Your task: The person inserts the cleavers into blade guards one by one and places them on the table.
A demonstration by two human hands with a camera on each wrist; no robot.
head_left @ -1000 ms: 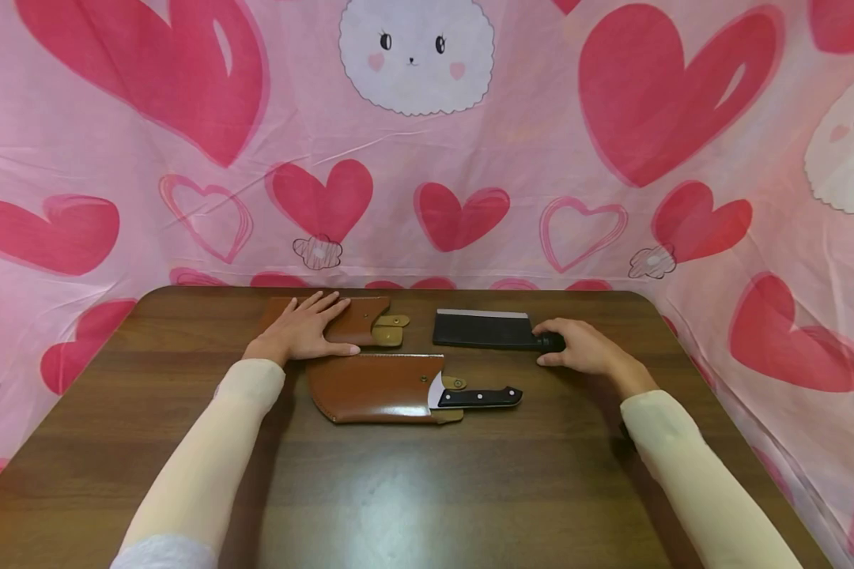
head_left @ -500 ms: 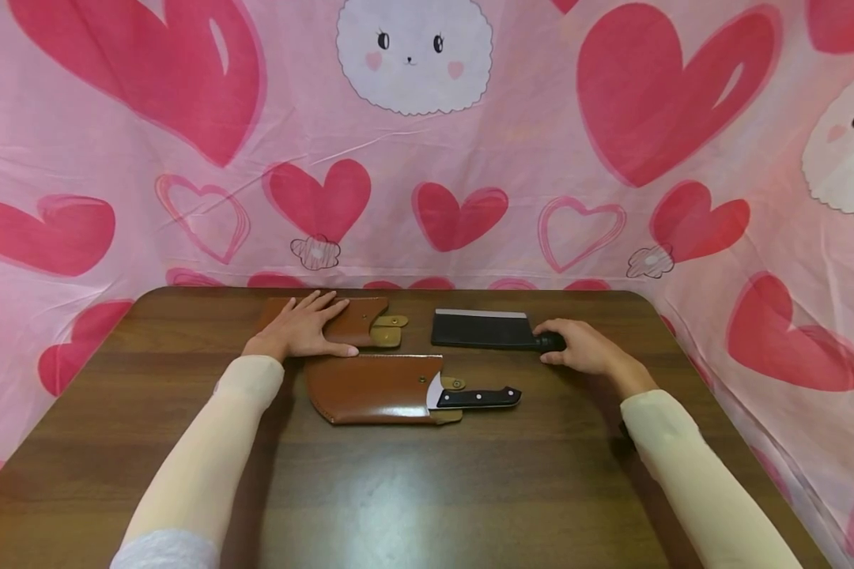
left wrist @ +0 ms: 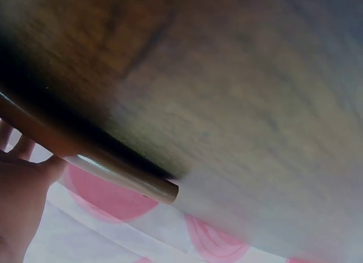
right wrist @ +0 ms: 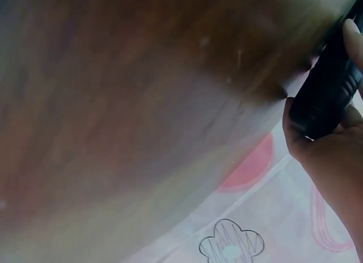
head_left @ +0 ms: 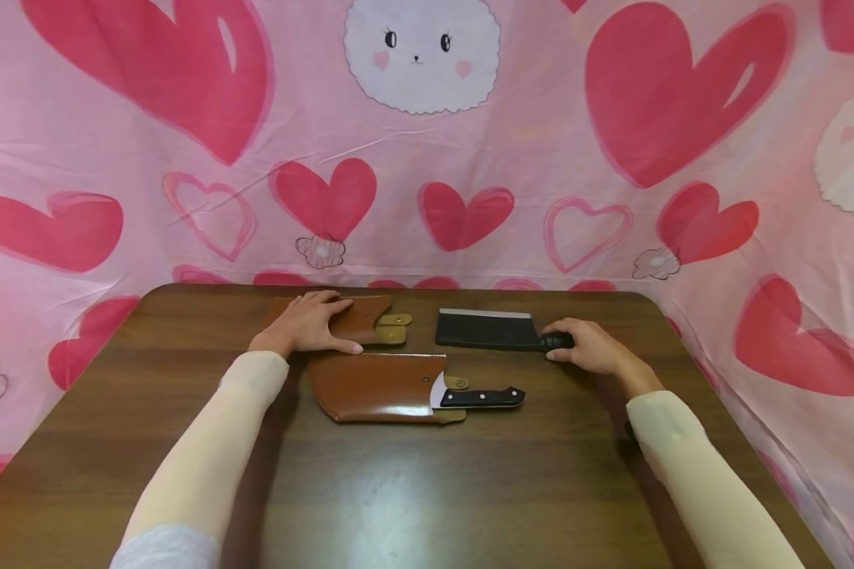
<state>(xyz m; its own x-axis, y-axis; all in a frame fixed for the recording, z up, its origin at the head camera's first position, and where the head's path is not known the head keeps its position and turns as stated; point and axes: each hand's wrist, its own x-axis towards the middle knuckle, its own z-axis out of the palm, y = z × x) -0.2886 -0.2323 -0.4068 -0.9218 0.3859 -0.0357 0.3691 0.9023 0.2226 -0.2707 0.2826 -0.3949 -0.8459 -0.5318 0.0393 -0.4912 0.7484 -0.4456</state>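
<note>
My left hand (head_left: 302, 322) lies over a brown leather knife sheath (head_left: 363, 318) at the back left, in the head view. Its fingers bend toward the sheath's far edge, with the thumb at the near edge; the fingertips are partly hidden. My right hand (head_left: 589, 346) grips the black handle of a cleaver (head_left: 485, 329), which lies at the back right. The cleaver's blade is dark with a pale strip along its far edge and points left toward the sheath's strap, a gap apart. In the right wrist view, thumb and fingers close round the cleaver handle (right wrist: 323, 96).
In front of the left hand lies a second brown sheath (head_left: 377, 386). It holds a knife whose black riveted handle (head_left: 482, 397) sticks out to the right. Everything lies on a dark wooden table (head_left: 370, 490). Behind the table hangs a pink heart-printed cloth (head_left: 398, 213).
My left hand's spread fingers have drawn together and bent over the back sheath. The right hand keeps hold of the cleaver handle. The whole head view has shifted slightly.
</note>
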